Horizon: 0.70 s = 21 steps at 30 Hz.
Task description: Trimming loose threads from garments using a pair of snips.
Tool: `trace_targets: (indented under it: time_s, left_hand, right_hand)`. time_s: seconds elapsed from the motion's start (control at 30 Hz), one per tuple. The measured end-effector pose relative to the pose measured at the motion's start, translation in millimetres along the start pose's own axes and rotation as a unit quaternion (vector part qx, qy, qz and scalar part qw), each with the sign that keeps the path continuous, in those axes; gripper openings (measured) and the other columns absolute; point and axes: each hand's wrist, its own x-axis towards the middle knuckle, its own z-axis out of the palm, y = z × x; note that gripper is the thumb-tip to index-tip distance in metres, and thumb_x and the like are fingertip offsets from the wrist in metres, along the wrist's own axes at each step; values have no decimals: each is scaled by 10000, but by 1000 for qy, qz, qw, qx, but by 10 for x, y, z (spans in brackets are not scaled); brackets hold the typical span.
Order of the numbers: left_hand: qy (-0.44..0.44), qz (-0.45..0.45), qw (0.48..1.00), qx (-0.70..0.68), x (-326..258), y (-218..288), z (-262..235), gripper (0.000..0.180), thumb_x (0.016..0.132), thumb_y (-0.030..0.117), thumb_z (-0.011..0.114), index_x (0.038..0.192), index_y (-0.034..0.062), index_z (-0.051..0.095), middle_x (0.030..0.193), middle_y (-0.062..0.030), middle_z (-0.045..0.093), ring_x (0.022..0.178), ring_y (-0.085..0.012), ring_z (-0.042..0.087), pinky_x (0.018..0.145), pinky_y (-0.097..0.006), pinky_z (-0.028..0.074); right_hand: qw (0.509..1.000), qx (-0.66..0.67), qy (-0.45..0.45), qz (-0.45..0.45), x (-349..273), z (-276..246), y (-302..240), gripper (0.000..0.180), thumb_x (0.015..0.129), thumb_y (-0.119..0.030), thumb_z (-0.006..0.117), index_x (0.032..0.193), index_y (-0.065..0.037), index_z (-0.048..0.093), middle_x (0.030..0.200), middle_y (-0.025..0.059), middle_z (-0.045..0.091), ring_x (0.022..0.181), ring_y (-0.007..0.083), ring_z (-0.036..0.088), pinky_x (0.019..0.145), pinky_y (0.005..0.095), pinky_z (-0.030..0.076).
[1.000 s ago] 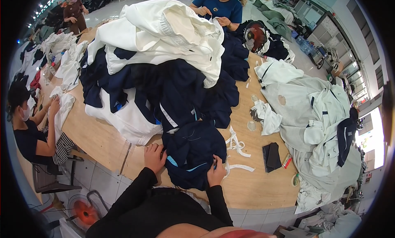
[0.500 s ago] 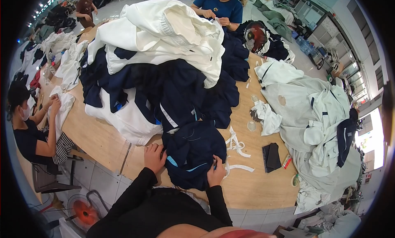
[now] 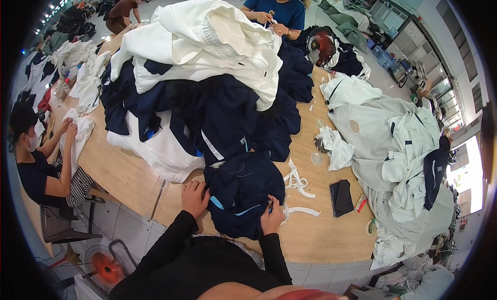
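Note:
A navy garment [image 3: 246, 183] with light-blue trim lies bunched on the table's near edge, right before me. At its left side, my left hand [image 3: 195, 198] is closed, with the thumb and fingers on the cloth's edge. My right hand [image 3: 272, 217] pinches the opposite side low down, its fingertips partly sunk in the folds. Just beyond, a tall heap of navy garments [image 3: 222, 113] rises with a white garment [image 3: 207, 41] on top. White cloth strips [image 3: 297, 183] lie loose to the right of the garment I hold.
On the right, a pale grey-green cloth pile [image 3: 398, 139] covers the table's side. Between lie a dark folded cloth [image 3: 341, 198], a red-and-white tool [image 3: 361, 203] and a tape roll [image 3: 371, 227]. Co-workers sit at left and stand behind the heap. A fan [image 3: 105, 266] stands low left.
My hands and the navy garment stay in place. At the far left, the person in brown has bent forward. The person in blue has shifted their hands.

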Motion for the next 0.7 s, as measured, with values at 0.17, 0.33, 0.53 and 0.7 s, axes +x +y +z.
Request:
trace_targets:
  time_s: [0.17,0.33,0.53,0.7]
  left_hand:
    - [0,-1,1000,-5,4,-3,-7,219,920,213,760,1090,84,712,971,-107,614,975,-325,601,858,-468,416]
    - [-6,-4,1000,-8,12,18,-16,234,922,215,760,1111,83,719,963,-109,618,971,-326,604,859,-469,418]
    - [-2,-5,1000,-6,-5,6,-15,234,924,215,758,1113,83,717,970,-108,620,975,-327,605,864,-471,421]
    - [-3,-3,1000,-5,-6,-3,-10,229,925,217,757,1105,82,714,972,-109,624,977,-328,608,864,-470,423]
  right_hand:
    - [1000,-9,2,-8,2,8,13,487,889,93,684,1337,-97,714,1026,191,800,955,355,795,821,419,597]
    - [1000,-6,8,-8,1,19,48,484,892,91,682,1336,-98,718,1014,196,797,949,362,791,816,424,594]
    - [1000,-2,10,-7,-5,15,15,470,893,90,683,1324,-93,723,1011,196,796,952,363,790,821,418,594]
    - [1000,-8,-5,8,-10,0,8,471,892,93,679,1323,-92,721,1007,192,795,950,354,791,827,410,596]
